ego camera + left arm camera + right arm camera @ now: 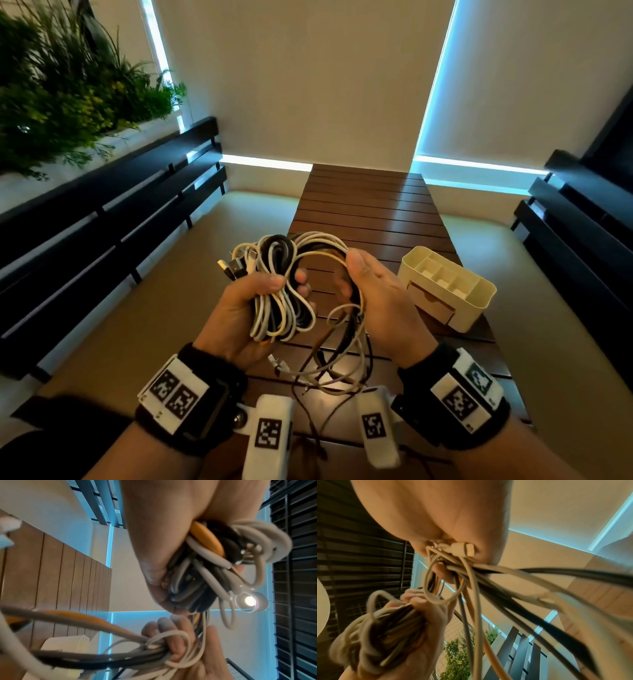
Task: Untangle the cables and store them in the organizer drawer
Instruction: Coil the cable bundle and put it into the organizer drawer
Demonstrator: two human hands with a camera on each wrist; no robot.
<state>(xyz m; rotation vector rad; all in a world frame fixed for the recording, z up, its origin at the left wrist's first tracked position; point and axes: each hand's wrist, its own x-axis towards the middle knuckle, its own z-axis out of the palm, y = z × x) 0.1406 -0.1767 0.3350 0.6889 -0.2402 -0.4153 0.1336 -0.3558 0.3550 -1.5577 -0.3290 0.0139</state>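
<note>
Both hands hold one tangle of cables (294,274) in the air above the slatted table (370,205). The left hand (239,308) is fisted round the thick bunch (white, black and one orange strand), plugs sticking out past the thumb. The right hand (383,301) curls round the other side, loose loops hanging below it. The organizer (479,308) sits on the table to the right, its drawer (431,306) closed.

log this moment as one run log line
phase: untangling | left hand: grips cable bundle | right hand: holds cable loops | organizer: on table, drawer shut
</note>
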